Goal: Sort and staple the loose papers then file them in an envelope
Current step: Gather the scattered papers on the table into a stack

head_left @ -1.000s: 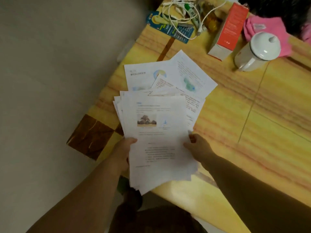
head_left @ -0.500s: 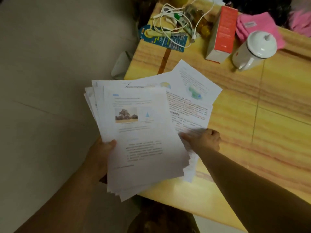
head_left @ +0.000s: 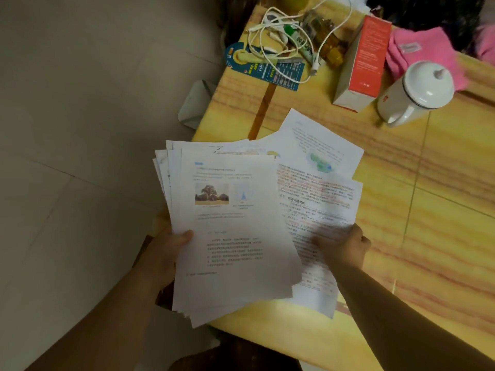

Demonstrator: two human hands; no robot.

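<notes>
Since the earlier frames the fanned stack has been lifted off the table and carried toward the lower left of the frame, so that part of it now hangs past the table's edge, and the right hand has been moved away from that stack onto the sheets left behind.

The stack is gripped at its left edge by the left hand, the thumb laid across the top page, which bears a picture of a tree. The right hand is set on the red-lettered sheet at centre right; its thumb is pressed on the page, but whether the fingers are curled under the sheet's edge cannot be told. A further sheet with a green figure lies above it on the yellow table. The two hands are held well apart.

The gathering and sorting step is judged to be in hand: the loose pages are not yet squared, and nothing has been stapled. No stapler or envelope can be made out. The next move is likely to call for the remaining sheets to be drawn into the stack and the edges tapped level.

In the upper right of the frame a white lidded mug, an orange box and a white cable are left untouched.
</notes>
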